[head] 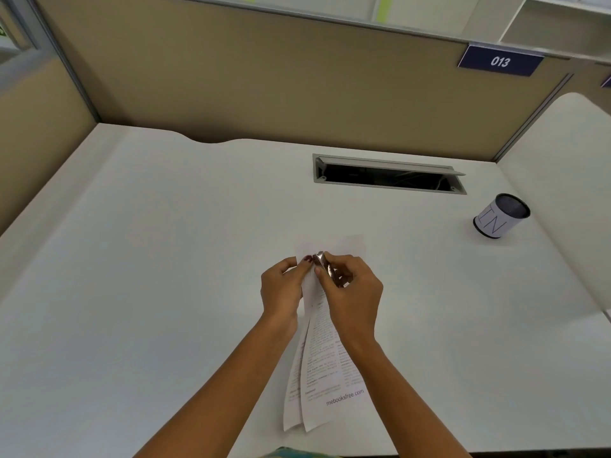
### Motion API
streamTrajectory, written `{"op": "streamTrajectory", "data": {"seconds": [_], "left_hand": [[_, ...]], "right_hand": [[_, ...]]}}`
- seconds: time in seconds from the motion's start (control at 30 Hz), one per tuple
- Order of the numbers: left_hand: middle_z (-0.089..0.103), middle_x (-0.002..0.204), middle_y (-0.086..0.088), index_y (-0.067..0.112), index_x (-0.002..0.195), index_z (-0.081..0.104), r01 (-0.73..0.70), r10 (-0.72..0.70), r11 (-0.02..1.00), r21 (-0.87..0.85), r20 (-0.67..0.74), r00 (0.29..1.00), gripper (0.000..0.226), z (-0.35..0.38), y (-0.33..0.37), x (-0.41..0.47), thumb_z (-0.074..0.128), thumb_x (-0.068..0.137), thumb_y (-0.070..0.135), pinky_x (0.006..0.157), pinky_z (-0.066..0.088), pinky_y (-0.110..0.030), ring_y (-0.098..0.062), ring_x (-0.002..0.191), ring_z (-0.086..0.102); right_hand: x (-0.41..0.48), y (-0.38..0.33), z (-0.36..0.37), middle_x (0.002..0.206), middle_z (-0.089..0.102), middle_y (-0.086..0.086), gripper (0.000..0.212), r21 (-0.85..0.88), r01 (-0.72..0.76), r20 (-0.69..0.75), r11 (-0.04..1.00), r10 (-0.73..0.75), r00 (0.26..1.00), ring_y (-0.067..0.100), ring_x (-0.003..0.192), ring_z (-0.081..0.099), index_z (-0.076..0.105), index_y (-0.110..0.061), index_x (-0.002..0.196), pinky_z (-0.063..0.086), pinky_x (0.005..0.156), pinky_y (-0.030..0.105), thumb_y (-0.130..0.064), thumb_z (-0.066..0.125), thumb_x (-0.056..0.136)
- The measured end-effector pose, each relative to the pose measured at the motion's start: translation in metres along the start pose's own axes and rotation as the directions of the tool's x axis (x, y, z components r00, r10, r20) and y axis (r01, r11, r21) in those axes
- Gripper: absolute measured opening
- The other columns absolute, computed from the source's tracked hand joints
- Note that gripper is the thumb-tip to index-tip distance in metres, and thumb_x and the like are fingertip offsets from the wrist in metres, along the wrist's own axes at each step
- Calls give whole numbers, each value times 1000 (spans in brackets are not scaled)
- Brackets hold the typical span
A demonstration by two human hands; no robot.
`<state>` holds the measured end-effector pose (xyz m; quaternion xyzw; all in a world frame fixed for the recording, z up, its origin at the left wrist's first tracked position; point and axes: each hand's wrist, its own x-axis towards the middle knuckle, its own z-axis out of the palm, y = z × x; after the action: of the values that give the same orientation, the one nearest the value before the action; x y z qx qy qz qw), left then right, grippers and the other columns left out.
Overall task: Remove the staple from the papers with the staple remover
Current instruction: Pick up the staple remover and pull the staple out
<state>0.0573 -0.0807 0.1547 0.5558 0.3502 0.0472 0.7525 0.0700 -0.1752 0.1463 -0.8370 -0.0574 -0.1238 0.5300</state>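
Printed white papers (322, 368) hang between my two hands above the white desk (165, 259), their lower edges fanned apart toward me. My left hand (282, 289) pinches the top corner of the papers from the left. My right hand (352, 292) is closed around a metal staple remover (325, 264), whose shiny jaws press against that same top corner. The staple itself is too small to make out.
A round pen cup (501, 215) labelled "IN" stands at the right of the desk. A grey cable slot (388, 175) lies open at the back. Tan partition walls (248, 87) enclose the desk at the back and left; a blue "013" sign (500, 61) hangs at the top right.
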Motion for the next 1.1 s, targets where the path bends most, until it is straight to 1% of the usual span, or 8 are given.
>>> {"op": "streamTrajectory", "data": {"seconds": [0.13, 0.27, 0.47, 0.6, 0.8, 0.87, 0.97, 1.1], "left_hand": [[71, 105, -14, 8, 100, 71, 7, -7, 1000, -18, 1, 1000, 22, 0, 2, 1, 69, 85, 25, 93, 53, -46, -32, 98, 66], [70, 104, -10, 16, 92, 70, -3, 3, 1000, 1, -32, 999, 14, 1, 2, 3, 68, 85, 28, 90, 55, -42, -30, 96, 66], [70, 96, -6, 25, 80, 67, -29, 29, 999, 17, -41, 999, 6, 1, 2, 4, 69, 84, 29, 87, 56, -41, -30, 93, 66], [73, 95, -4, 22, 86, 72, -42, 42, 999, 21, -15, 999, 7, 1, 1, 3, 71, 83, 29, 89, 55, -45, -27, 91, 68], [73, 79, 7, 29, 76, 71, -61, 61, 998, 30, -8, 998, 7, 2, -3, 3, 71, 83, 27, 86, 57, -42, -20, 84, 70], [74, 86, 4, 27, 82, 72, -58, 58, 998, 14, 2, 998, 2, 3, -2, 2, 71, 83, 27, 88, 56, -44, -22, 88, 70], [73, 99, -5, 18, 94, 73, -58, 58, 998, 8, 4, 998, 13, 4, 0, 1, 69, 85, 26, 92, 54, -46, -26, 95, 69], [73, 91, -6, 20, 83, 73, -55, 55, 998, 10, -27, 998, 8, 6, 1, 2, 69, 85, 26, 88, 56, -45, -27, 88, 69]], "right_hand": [[-2, 2, 1, 90, 70, 4, 19, -91, 171, -30, 981, -174, 984, 12, 79, 65, 72, -8, 100, 56, 73, 19, -11, 75, 81], [-1, 5, 0, 89, 69, 5, 18, -107, 205, -69, 973, -213, 975, 15, 79, 66, 72, -7, 98, 58, 70, 27, -9, 76, 80], [3, 4, -5, 90, 70, -3, 20, 56, -19, -50, 998, 22, 999, 4, 77, 64, 73, -19, 98, 50, 68, 8, -18, 78, 79], [3, -2, -6, 92, 73, -7, 19, 149, -181, 85, 972, 170, 982, 9, 82, 69, 75, -25, 97, 57, 74, 20, -25, 78, 79], [6, -5, -3, 87, 74, -8, 18, 131, -196, 41, 972, 192, 981, 6, 78, 69, 74, -22, 97, 58, 74, 19, -27, 77, 79], [5, -4, 0, 89, 73, -7, 20, 122, -171, 19, 978, 170, 985, 5, 79, 68, 73, -21, 98, 56, 75, 15, -25, 77, 79], [1, -2, 3, 88, 69, -5, 20, 38, -33, -49, 999, 35, 998, 2, 76, 63, 72, -18, 99, 50, 70, 6, -19, 77, 80], [-2, 1, 5, 87, 68, 3, 19, -81, 149, -79, 985, -156, 985, 8, 74, 63, 72, -8, 99, 54, 68, 16, -13, 75, 81]]}}
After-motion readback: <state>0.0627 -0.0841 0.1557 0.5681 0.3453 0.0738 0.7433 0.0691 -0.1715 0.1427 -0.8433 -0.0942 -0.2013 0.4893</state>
